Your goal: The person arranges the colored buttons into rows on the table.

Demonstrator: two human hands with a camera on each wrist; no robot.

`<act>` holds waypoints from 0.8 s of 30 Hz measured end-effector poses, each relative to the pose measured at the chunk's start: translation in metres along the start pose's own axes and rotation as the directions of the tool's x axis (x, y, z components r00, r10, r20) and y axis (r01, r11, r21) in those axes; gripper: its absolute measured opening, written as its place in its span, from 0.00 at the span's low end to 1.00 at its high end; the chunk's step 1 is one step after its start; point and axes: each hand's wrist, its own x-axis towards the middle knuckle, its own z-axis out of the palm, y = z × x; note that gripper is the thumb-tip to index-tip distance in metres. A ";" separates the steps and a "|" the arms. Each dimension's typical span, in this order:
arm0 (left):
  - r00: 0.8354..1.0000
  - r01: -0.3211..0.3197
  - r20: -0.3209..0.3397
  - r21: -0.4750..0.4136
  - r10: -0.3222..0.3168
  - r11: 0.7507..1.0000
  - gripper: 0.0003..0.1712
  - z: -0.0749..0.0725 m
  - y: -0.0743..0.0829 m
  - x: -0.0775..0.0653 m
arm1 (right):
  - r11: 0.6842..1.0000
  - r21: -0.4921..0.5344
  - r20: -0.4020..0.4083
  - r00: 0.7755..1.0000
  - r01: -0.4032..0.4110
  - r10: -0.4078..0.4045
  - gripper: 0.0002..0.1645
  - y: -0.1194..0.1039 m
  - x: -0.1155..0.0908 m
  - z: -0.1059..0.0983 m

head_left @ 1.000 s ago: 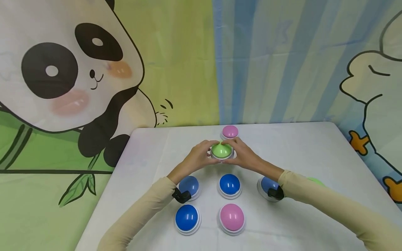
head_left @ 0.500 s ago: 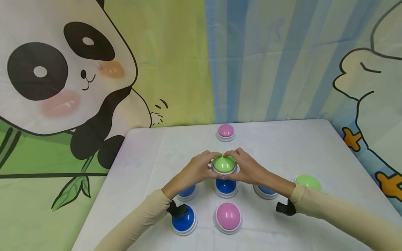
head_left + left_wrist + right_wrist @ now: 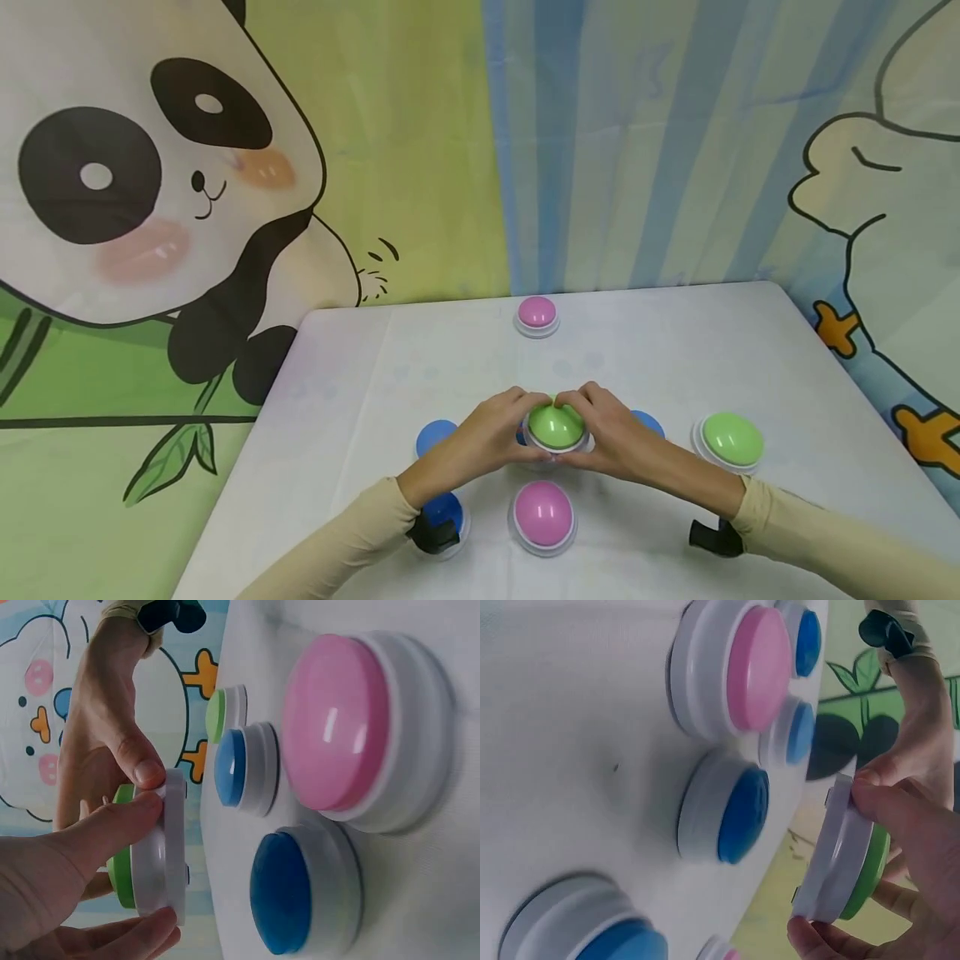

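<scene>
Both hands hold a green dome push button (image 3: 556,427) with a white round base. My left hand (image 3: 491,433) grips its left side, and my right hand (image 3: 618,435) grips the right, thumbs at the lower edge and fingers over the far side. In the left wrist view the white base (image 3: 161,847) is raised off the table, its underside facing the tabletop. Beneath it stands a blue push button (image 3: 742,814), almost wholly covered by the hands and green button in the head view.
A pink button (image 3: 543,514) sits nearer me, another pink one (image 3: 537,313) at the far edge. A second green button (image 3: 732,439) stands right. Blue buttons (image 3: 435,434) lie partly behind the arms on the white table (image 3: 360,367). A printed cloth (image 3: 420,150) hangs behind.
Both hands have brought the green button from near the far pink button towards me, over the middle blue button. The far pink and right green buttons have come into fuller view.
</scene>
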 end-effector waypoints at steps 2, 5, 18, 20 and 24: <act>1.000 -0.027 -0.004 0.000 0.027 1.000 0.41 0.002 0.003 0.007 | 1.000 -0.012 -0.022 1.000 -0.018 0.018 0.38 0.004 -0.007 -0.004; 0.998 -0.062 0.003 0.010 0.062 0.998 0.41 0.005 0.008 0.018 | 0.999 -0.021 -0.050 0.998 -0.046 0.045 0.38 0.010 -0.016 -0.009; 0.989 -0.141 0.042 0.053 0.139 0.989 0.40 0.028 0.037 0.022 | 0.993 -0.076 0.040 0.995 -0.088 0.091 0.37 0.009 -0.052 -0.023; 0.987 -0.159 0.046 0.057 0.156 0.986 0.41 0.031 0.044 0.017 | 0.993 -0.089 0.062 0.994 -0.081 0.087 0.38 0.004 -0.061 -0.025; 0.983 -0.175 0.070 0.071 0.170 0.982 0.43 0.037 0.057 0.011 | 0.992 -0.098 0.087 0.992 -0.079 0.087 0.38 -0.003 -0.075 -0.029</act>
